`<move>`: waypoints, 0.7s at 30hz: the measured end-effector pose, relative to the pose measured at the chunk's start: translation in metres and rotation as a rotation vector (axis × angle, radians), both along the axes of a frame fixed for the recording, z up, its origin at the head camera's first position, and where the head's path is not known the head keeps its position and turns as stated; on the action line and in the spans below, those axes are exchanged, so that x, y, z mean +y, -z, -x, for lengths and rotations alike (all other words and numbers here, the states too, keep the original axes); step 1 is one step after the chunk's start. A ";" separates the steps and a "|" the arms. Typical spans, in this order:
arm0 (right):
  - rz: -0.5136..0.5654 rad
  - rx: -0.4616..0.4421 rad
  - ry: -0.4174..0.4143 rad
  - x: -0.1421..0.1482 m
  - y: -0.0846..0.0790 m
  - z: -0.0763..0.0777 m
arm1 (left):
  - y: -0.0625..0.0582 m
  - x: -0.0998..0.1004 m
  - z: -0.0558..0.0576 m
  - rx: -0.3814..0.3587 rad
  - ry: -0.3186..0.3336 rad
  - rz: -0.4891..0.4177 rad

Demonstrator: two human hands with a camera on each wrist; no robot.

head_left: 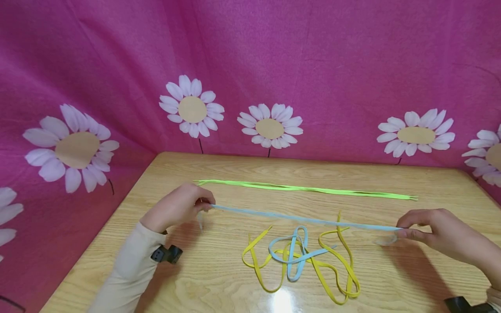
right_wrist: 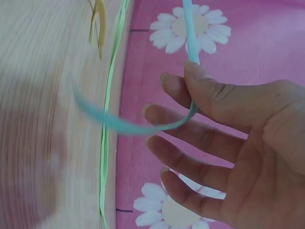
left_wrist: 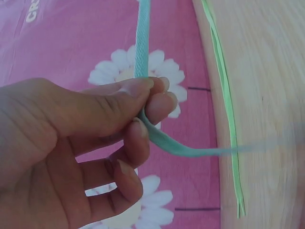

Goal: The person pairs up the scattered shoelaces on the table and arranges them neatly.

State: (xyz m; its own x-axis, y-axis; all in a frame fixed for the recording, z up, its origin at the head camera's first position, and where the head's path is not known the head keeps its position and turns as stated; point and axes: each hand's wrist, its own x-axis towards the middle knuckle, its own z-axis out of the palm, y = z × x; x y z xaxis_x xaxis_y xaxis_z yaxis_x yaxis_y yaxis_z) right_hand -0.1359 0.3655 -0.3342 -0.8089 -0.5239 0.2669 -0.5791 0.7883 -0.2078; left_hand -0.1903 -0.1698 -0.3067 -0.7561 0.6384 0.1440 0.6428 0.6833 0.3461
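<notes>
1. Left wrist view: the left hand (left_wrist: 66, 119) has its grip closed, thumb against the foremost fingers, on a light-blue flat shoelace (left_wrist: 142, 43); a loose end bends away, blurring at its far part.
2. The right hand (right_wrist: 257, 143) pinches the same shoelace between thumb and index finger, its other 3 fingers spread and free; another loose end curves off.
3. Between the 2 hands the span runs straight and looks lifted above the table (head_left: 211, 269).
4. Good handling here, I judge, means an even, gentle pull from both sides, with the band flat under each thumb so it does not twist or slip.
5. Nearer the person, a second light-blue shoelace (head_left: 291, 257) lies looped among yellow lacing (head_left: 256, 266); the hanging ends are best held clear of these loops.
6. Beyond the span lie straightened bright green shoelaces (head_left: 332, 191), then a daisy-printed magenta cloth (head_left: 332, 65).
</notes>
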 end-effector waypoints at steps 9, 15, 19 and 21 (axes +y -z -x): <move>-0.034 -0.058 0.089 0.029 0.003 0.003 | -0.001 -0.021 0.009 -0.017 -0.078 -0.053; -0.079 -0.177 0.191 0.045 0.003 0.005 | 0.002 -0.032 0.015 -0.017 -0.114 -0.051; -0.057 -0.184 0.210 0.056 0.008 0.005 | 0.005 -0.038 0.018 -0.001 -0.119 -0.046; -0.050 -0.174 0.231 0.061 0.010 0.004 | 0.005 -0.042 0.019 0.015 -0.120 -0.044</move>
State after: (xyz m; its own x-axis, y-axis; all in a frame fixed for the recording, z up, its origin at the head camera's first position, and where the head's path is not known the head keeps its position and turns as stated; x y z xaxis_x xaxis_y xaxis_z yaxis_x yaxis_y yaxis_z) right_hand -0.1404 0.4266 -0.3446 -0.9397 -0.3294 0.0918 -0.3420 0.9071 -0.2454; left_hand -0.2096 -0.2117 -0.3119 -0.8245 0.5360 0.1815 0.5623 0.7403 0.3685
